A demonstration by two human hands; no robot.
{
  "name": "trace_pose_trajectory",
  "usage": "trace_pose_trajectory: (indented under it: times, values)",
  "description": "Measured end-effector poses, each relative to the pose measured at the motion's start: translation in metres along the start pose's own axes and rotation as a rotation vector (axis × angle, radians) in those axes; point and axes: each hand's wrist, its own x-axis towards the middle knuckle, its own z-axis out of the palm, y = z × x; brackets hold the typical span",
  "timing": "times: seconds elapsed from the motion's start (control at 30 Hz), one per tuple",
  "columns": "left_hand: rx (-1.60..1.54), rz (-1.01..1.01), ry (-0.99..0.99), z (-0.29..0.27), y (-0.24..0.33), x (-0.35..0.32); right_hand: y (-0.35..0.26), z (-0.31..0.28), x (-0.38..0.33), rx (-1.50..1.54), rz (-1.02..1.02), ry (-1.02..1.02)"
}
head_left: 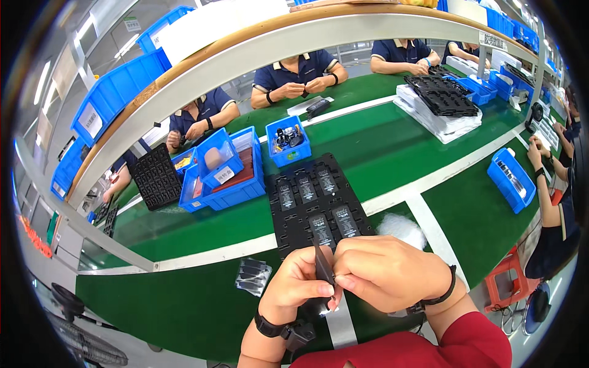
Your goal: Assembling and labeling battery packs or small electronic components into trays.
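Close to my body, my left hand [288, 285] pinches a thin, flat black battery [323, 267], tilted up and seen nearly edge-on. My right hand [389, 273] is closed against its right edge, thumb and forefinger pressed together there. Any small part between those fingertips is hidden. Just beyond my hands lies a black moulded tray [288, 230] with several flat black batteries [307, 187] in its slots. Left of my left hand is a small clear bag [253, 276] of dark strips. Crumpled clear plastic [402, 231] rests beyond my right hand.
Blue bins [236, 196] and a smaller parts bin [288, 142] stand behind the tray. A black tray [155, 178] leans at left. Stacked trays [442, 95] lie far right, near a blue box [512, 181]. Co-workers sit opposite and at right. A shelf beam [294, 40] crosses above.
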Motion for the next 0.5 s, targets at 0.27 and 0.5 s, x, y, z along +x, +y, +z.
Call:
trace_pose_trajectory:
  times: [0.27, 0.5]
  values:
    - [0.014, 0.009, -0.056, -0.0066, -0.0039, -0.0001, 0.0017, 0.0009, -0.0004, 0.049, -0.047, -0.042]
    - [0.025, 0.027, -0.081, -0.0064, -0.0038, -0.0004, 0.0052, 0.0022, 0.0015, 0.118, -0.04, -0.042]
